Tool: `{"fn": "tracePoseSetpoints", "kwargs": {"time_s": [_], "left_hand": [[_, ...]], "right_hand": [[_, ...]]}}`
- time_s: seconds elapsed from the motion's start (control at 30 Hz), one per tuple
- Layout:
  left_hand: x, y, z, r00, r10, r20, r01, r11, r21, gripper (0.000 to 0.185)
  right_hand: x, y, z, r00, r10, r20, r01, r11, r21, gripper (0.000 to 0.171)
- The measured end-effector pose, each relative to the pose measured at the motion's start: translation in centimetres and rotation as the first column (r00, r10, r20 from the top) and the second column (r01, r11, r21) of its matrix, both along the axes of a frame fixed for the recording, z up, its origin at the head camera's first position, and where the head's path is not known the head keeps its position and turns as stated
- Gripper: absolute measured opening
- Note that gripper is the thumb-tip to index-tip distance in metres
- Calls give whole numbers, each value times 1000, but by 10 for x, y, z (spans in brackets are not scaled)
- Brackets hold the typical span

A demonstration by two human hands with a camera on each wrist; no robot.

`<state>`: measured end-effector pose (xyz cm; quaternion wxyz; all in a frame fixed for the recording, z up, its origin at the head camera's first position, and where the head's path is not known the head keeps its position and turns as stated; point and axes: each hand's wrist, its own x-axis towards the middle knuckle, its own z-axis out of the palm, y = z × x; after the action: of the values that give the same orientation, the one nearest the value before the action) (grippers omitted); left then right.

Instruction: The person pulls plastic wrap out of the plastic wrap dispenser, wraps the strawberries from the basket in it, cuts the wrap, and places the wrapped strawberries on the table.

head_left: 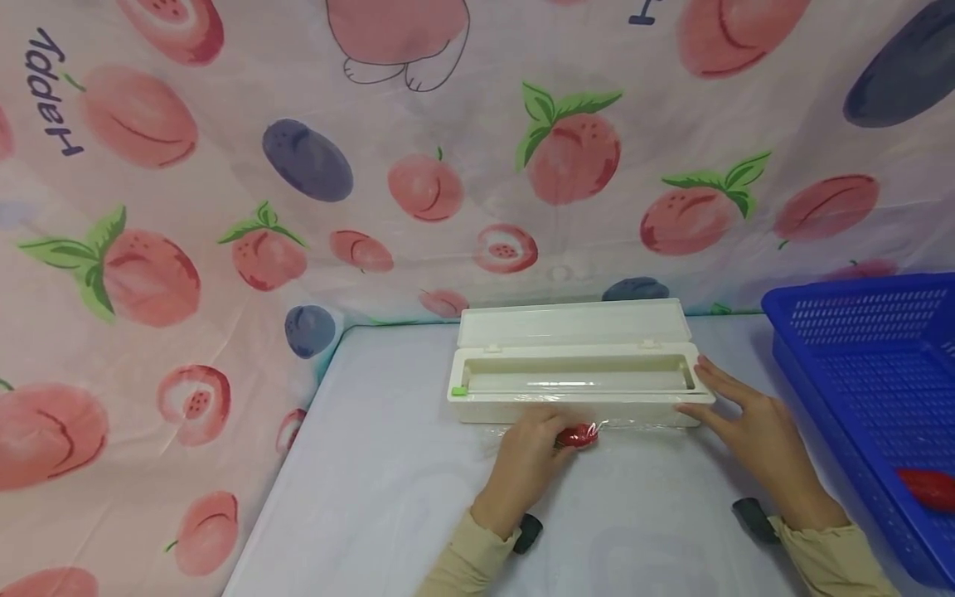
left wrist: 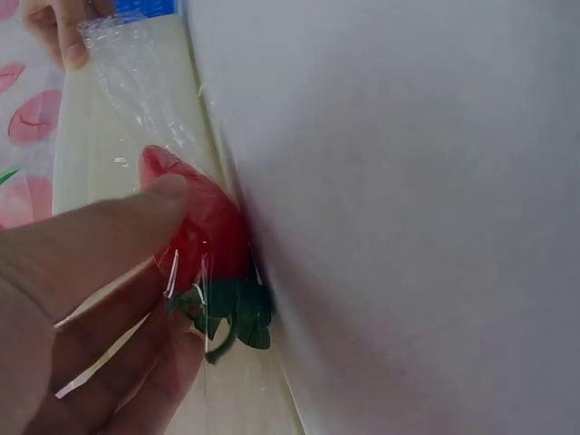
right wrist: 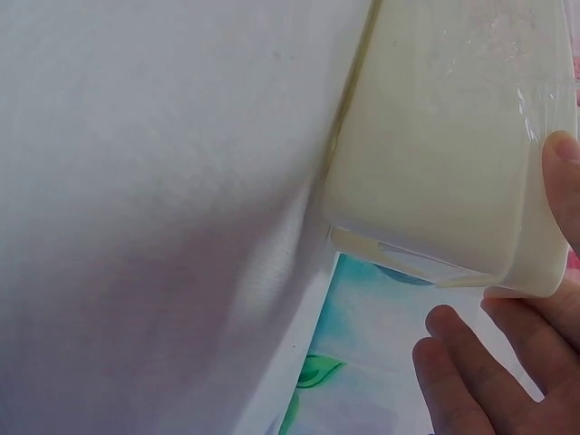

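Observation:
A white cling film dispenser (head_left: 582, 410) lies on the table with its lid (head_left: 570, 323) raised at the back. Clear film (left wrist: 149, 91) hangs over its front. In front of it, my left hand (head_left: 525, 456) pinches a red fruit (left wrist: 204, 222) between thumb and fingers. The fruit tapers to a tip and has green leaves (left wrist: 227, 304) with a curved stem; film wraps over it in the left wrist view. My right hand (head_left: 757, 439) grips the dispenser's right end, thumb at the front and index finger at the end; its other fingers (right wrist: 471, 372) spread below the edge.
A blue basket (head_left: 821, 423) stands at the right with a red piece (head_left: 928, 489) inside. A green tab (head_left: 458, 390) sits at the dispenser's left end. A fruit-printed cloth (head_left: 418, 108) hangs behind the white table (head_left: 388, 497) and along its left side.

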<state>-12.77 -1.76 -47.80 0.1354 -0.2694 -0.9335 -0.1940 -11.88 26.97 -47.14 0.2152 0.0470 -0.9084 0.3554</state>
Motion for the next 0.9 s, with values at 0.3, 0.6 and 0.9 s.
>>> {"fn": "tracePoseSetpoints", "kwargs": {"time_s": [0.3, 0.6, 0.9], "left_hand": [[-1, 5, -4, 995, 10, -99, -15, 999, -41, 36], [4, 4, 1, 991, -48, -129, 31, 991, -134, 29], [11, 3, 9, 992, -58, 112, 73, 988, -135, 21]], "right_hand": [[0, 0, 1, 1000, -2, 1, 2, 1000, 1, 65], [1, 0, 2, 1000, 4, 25, -4, 1000, 8, 66], [1, 1, 6, 998, 24, 54, -25, 1000, 14, 68]]}}
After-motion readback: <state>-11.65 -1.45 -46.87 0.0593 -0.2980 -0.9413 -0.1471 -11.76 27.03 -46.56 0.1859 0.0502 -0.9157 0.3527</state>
